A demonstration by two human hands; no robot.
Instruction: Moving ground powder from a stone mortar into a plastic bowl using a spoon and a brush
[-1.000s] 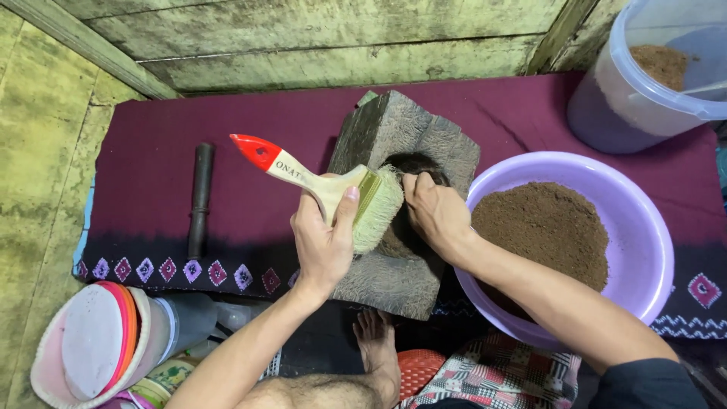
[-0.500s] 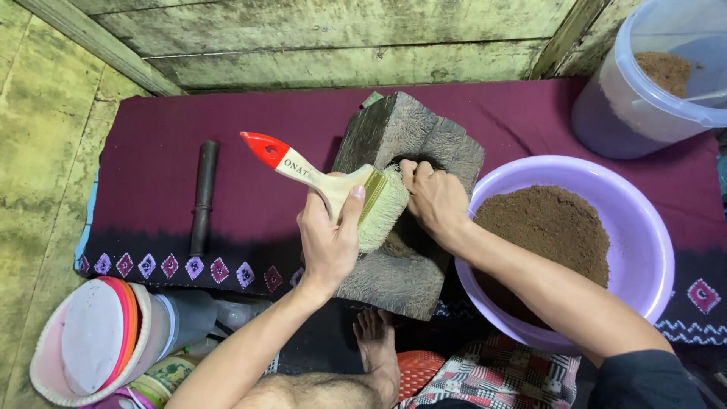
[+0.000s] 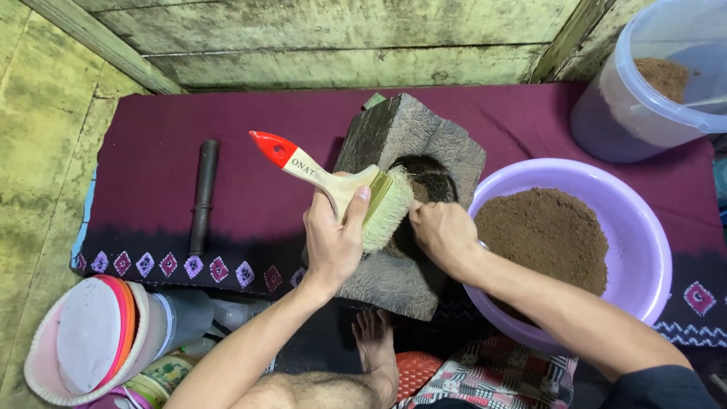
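1. A person seated on the floor works over a dark stone mortar (image 3: pixel 405 204) that stands on a maroon cloth (image 3: pixel 227 151) beside a lilac basin (image 3: pixel 644 227) of brown powder (image 3: pixel 541 238).
2. The left hand (image 3: pixel 333 242) grips a wide paintbrush (image 3: pixel 341 185) by its pale handle, bristles angled into the mortar's hollow.
3. The right hand (image 3: pixel 443 235) rests curled at the hollow's rim, touching the bristles; whether it pinches anything cannot be told.
4. The step in hand appears to be sweeping residue out of the hollow toward the basin.
5. The next stroke would call for short, light passes with the block steadied.
6. A dark pestle (image 3: pixel 203 193) lies apart, left.
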